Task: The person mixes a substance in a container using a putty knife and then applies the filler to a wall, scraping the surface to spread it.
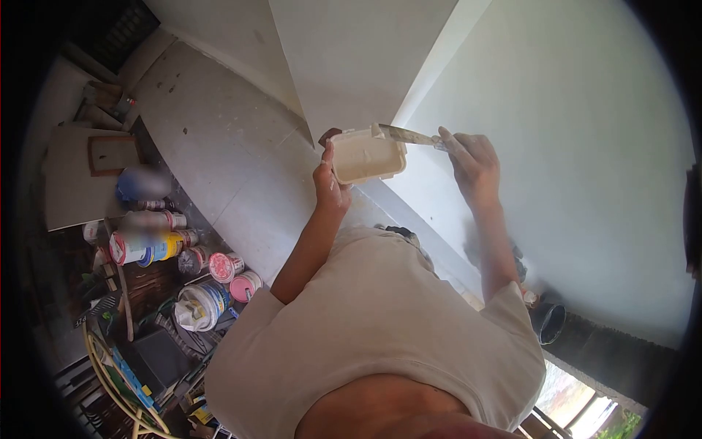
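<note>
My left hand (332, 179) grips a rectangular plastic tub (365, 178) by its left side, with the thumb along the rim. Inside lies a pale, creamy paste (363, 156) that looks like wall putty. White smears mark my fingers. In my right hand (474, 162) is a putty knife (409, 136), held by its handle with the fingers closed round it. Its blade points left, and the tip, with a dab of paste on it, is at the tub's upper right rim.
A pale wall (570, 146) rises on the right, and a wall corner stands ahead. Paint buckets (201, 306), cans (225, 266) and a leaning board (80, 175) crowd the left side. A dark bucket (547, 322) sits at lower right. Grey floor (219, 132) runs between.
</note>
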`<state>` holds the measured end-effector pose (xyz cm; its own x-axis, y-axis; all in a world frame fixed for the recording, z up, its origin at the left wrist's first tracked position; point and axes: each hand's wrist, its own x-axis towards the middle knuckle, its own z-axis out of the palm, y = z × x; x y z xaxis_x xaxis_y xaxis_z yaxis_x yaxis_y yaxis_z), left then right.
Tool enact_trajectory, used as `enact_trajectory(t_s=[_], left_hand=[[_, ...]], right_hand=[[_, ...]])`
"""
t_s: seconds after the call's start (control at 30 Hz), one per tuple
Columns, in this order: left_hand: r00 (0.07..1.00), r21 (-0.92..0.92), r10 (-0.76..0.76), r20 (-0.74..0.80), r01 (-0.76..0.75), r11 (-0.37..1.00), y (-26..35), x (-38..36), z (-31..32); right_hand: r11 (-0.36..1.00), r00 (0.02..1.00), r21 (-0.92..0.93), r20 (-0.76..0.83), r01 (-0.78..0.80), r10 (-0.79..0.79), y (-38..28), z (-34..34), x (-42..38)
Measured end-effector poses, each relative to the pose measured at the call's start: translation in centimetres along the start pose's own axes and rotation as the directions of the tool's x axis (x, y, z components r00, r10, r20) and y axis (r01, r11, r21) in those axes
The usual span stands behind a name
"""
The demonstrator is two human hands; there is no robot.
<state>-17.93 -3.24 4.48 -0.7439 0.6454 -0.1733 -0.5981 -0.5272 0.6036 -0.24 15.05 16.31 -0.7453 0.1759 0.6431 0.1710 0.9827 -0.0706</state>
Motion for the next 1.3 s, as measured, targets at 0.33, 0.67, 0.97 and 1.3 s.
enact_trajectory(t_s=[0.33,0.67,0.97,1.3], left_hand=[[0.994,0.007,-0.070,-0.079,0.071,0.997,0.1,-0.8,0.3],[0.986,0.020,-0.085,-0.143,0.089,0.996,-1.4,-1.7,-0.6],[0.987,-0.004,-0.024,-0.159,0.023,1.000,-1.0,-2.4,-1.1],[0.984,0.065,-0.009,-0.179,0.021,0.998,-0.5,-3.1,-1.5]], right_hand=[[0.981,0.983,0.112,-0.073,-0.158,0.167,1.5,-5.8,7.1],[0.988,0.985,0.022,-0.068,-0.156,0.157,4.8,-9.7,12.2],[0.977,0.962,0.045,-0.170,-0.209,0.213,5.7,-8.0,10.3],[0.986,0.963,0.022,-0.211,-0.165,0.166,3.8,-7.3,10.5]])
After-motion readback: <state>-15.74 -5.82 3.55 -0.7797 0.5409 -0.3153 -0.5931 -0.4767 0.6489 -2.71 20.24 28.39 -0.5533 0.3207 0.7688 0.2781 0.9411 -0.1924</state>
